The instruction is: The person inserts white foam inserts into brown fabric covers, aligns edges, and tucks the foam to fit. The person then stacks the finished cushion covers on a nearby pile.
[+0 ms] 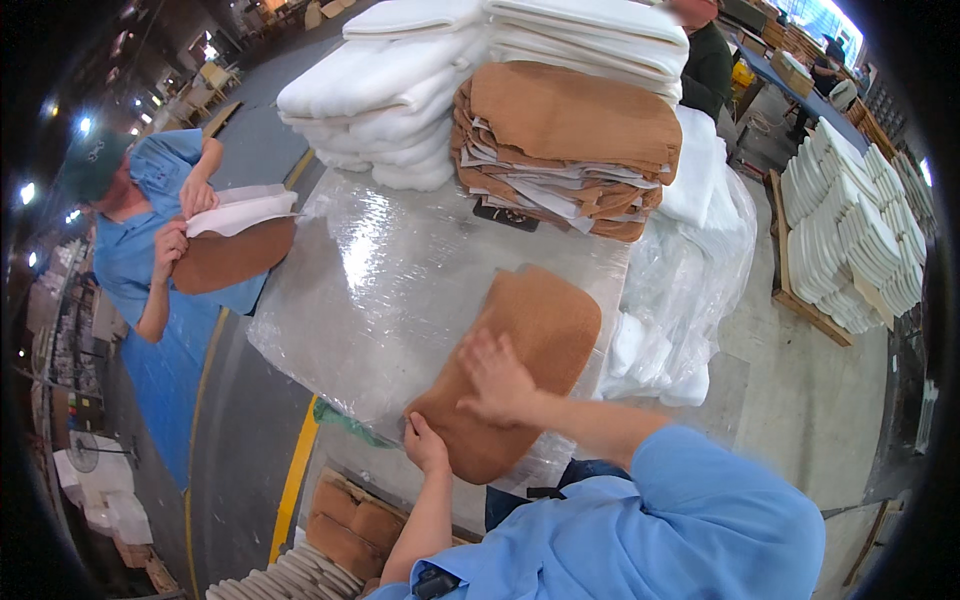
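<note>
One brown pad [555, 325] lies aslant on the near right part of the bench [325, 300], whose top is wrapped in clear, shiny plastic; the left hand [428, 444] grips the pad's left edge, fingers curled in, though how far they go beneath it cannot be told; the right hand [497, 380] is spread flat on the pad's middle, fingers apart and slightly blurred, holding nothing; both forearms come from a blue shirt [690, 520] at the lower edge

At the far end of the bench stands a brown stack [570, 120], its layers uneven and mixed with pale sheets; a black item [507, 216] shows at its foot; folded white padding rises behind it in a left pile [385, 90] and a right pile [590, 40]; more white pieces sit in a clear bag [690, 290] just beside the bench's right side

Across to the left, a co-worker [150, 230] in a blue shirt and dark cap holds a brown piece [235, 260] and a white sheet [240, 212] in both hands; far right, white stacks [840, 220] stand on a wooden pallet [810, 308]; below, near the left forearm, are brown pieces [350, 525] and white pieces [290, 578]; a yellow line [295, 480] marks the floor [245, 420]
</note>
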The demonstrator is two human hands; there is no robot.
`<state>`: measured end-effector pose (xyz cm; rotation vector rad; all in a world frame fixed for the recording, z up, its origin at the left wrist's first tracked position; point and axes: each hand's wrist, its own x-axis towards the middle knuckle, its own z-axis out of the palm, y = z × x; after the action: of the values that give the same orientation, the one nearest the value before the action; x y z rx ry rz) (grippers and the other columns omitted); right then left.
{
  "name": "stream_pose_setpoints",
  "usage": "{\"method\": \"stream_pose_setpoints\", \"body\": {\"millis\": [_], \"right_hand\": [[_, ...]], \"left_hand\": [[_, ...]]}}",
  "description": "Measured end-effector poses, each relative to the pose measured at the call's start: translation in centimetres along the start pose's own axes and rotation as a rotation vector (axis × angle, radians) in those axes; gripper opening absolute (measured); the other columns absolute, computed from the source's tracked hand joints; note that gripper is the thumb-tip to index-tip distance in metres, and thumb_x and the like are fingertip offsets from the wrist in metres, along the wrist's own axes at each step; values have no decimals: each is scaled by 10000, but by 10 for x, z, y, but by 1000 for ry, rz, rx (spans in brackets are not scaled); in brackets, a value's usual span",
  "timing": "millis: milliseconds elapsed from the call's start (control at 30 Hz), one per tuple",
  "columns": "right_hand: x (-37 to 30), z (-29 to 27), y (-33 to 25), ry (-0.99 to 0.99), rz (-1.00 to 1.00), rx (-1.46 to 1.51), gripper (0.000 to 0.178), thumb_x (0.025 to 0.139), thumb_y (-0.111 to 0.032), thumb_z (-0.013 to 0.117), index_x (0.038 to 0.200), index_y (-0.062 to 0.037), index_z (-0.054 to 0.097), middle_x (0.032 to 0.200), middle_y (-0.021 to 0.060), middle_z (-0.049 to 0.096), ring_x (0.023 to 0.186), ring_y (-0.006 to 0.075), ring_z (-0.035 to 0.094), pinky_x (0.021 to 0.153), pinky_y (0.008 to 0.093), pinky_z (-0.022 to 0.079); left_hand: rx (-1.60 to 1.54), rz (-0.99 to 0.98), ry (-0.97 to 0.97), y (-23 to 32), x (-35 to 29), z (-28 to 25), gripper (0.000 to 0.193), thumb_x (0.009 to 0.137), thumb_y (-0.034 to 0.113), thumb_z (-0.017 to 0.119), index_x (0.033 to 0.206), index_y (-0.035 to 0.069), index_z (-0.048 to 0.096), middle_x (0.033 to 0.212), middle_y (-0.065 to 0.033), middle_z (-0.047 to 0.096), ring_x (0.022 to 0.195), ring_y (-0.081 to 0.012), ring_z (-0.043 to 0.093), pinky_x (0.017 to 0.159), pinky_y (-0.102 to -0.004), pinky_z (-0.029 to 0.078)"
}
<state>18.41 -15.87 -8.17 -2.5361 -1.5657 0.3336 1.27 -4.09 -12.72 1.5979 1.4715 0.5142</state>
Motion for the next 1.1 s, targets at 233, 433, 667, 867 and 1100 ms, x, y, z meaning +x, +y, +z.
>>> {"method": "stream_pose_setpoints", "body": {"millis": [233, 433, 667, 867, 1100], "right_hand": [[-105, 47, -58, 103, -396, 516, 740, 979, -522, 605, 1559, -85, 469, 1683, 202, 334, 1579, 430, 244, 1260, 638, 160], [-101, 20, 57, 395, 275, 303, 722, 976, -420, 664, 1563, -57, 453, 1693, 190, 312, 1553, 452, 290, 1214, 698, 220], [-31, 38, 55, 111, 123, 225, 675, 1094, -472, 449, 1616, -51, 377, 1713, 129, 303, 1579, 379, 274, 1253, 637, 220], [10, 3, 55, -25, -169, 100, 652, 1103, -455, 433, 1637, -89, 352, 1727, 73, 307, 1587, 329, 280, 1250, 570, 265], [-45, 6, 10, 65, -85, 55, 667, 1028, -471, 573, 1596, -148, 442, 1689, 125, 349, 1571, 385, 279, 1212, 709, 219]], "left_hand": [[-449, -248, -133, -32, -78, -33, 571, 1147, 436, 398, 1387, -53, 569, 1302, -186, 664, 1097, -300, 685, 884, -398, 564], [455, -20, -965, -53, -174, -68, 647, 1093, 545, 457, 1116, -57, 695, 1022, -220, 742, 802, -313, 722, 783, -439, 567], [337, 115, -1235, 57, -92, -22, 427, 1052, 411, 633, 1154, 11, 742, 900, -132, 769, 848, -188, 722, 760, -318, 564], [561, 568, -202, 115, 65, -12, 654, 949, 504, 736, 1349, -5, 644, 1325, -250, 682, 1256, -377, 640, 1082, -474, 482], [198, 23, -391, 65, 55, -24, 740, 956, 575, 719, 1288, -83, 649, 1252, -225, 710, 1172, -324, 667, 990, -441, 520]]}}
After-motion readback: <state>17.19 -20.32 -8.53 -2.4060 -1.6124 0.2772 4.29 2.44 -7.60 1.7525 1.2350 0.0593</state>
